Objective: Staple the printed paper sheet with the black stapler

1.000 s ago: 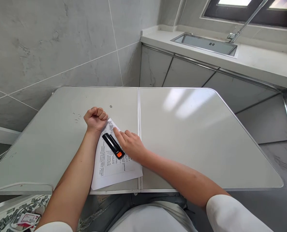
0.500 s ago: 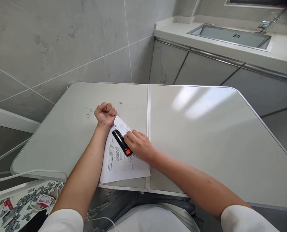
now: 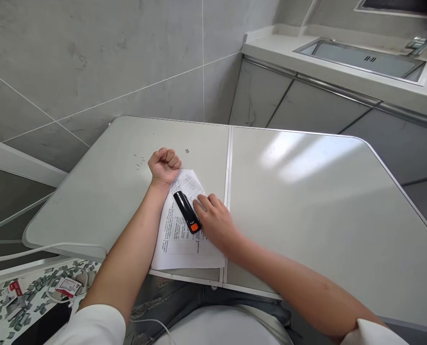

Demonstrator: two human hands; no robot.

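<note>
A black stapler [image 3: 186, 211] with an orange end lies slantwise on printed paper [image 3: 184, 258]. The paper's upper corner, near both hands, carries smaller writing. My left hand [image 3: 165, 165] is closed in a fist, knuckles up, beside the paper's top edge; whatever it may hold is hidden. Just right of the stapler, my right hand [image 3: 215, 218] rests over the paper's right edge. Its fingers are bent and pressed together, the fingertips close to the stapler's side. Anything between them is hidden.
Small staple-like bits [image 3: 140, 163] lie scattered on the table left of my fist, and a tiny grey piece [image 3: 187, 151] sits beyond it. A white cable [image 3: 55, 246] crosses the table's left edge. Below is a cluttered surface with a red-and-white box [image 3: 68, 286]. A sink [image 3: 360, 60] stands back right.
The view has shifted slightly, moving everything a little rightward. The stapler has rolled, its glossy black top now facing up. My right fingers sit slightly apart from it; my left fist stays closed.
</note>
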